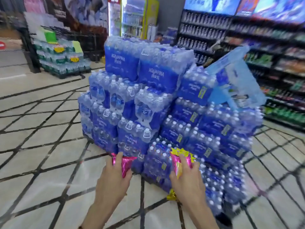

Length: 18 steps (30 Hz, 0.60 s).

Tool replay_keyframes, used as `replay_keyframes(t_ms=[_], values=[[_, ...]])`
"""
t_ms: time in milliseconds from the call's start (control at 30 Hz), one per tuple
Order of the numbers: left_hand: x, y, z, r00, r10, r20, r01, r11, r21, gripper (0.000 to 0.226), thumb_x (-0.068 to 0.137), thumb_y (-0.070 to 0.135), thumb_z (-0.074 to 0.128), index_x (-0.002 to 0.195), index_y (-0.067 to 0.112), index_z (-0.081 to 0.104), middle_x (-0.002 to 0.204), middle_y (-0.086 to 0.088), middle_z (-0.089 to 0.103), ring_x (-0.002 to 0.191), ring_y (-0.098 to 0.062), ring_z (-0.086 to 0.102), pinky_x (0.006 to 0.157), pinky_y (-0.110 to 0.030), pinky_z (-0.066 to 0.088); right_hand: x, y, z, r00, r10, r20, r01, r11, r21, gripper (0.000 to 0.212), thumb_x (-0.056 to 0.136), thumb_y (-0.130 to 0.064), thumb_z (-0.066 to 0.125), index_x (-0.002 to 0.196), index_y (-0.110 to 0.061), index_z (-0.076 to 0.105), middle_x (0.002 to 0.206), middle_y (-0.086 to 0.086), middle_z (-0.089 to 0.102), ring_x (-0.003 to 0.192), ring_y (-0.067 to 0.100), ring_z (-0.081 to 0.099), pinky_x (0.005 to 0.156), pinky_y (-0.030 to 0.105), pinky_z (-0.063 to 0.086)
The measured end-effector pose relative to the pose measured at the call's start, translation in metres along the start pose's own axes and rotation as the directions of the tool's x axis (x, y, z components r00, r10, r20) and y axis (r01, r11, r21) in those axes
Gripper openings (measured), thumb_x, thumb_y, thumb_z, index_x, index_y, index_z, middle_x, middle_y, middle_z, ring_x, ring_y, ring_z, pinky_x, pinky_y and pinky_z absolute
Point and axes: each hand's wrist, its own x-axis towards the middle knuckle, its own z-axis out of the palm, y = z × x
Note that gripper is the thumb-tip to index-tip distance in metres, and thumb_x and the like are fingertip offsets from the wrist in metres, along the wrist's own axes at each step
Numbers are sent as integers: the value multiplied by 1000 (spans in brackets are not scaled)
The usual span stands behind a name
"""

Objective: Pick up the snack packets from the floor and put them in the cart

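Observation:
My left hand (118,175) grips a shiny pink snack packet (126,164), held up in front of me. My right hand (188,176) grips a second packet (179,158), pink with yellow jagged edges. A small gold wrapper (171,195) shows below my right wrist, low near the floor. Both hands are in front of a stacked display of bottled water. No cart basket shows plainly; dark wire lines cross the floor (41,129) in the blurred view.
A tall pallet stack of blue Aquafina water packs (148,100) stands straight ahead. Drink shelves (272,55) run along the right. Another water pallet (61,60) stands at the back left beside a fridge (133,17).

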Motion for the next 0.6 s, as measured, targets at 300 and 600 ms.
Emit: replay_keyframes(t_ms=[300,600], values=[[-71,176,114,859,436,268,-424,900,-105,65,89,40,67,146,30,36,130,-5,44,103,-35,62,74,-45,54,-78,182,-109,882,392,-261,-401,916,18,66,90,-48,54,149,-44,23,123,5,37,114,30,51,81,42,51],[-284,360,218,591,674,443,-631,729,-267,69,92,48,61,152,29,32,137,-5,40,112,-33,60,80,-42,51,-233,387,-224,622,667,-409,-707,704,73,68,94,-49,52,151,-40,17,134,9,37,119,30,49,90,39,50]])
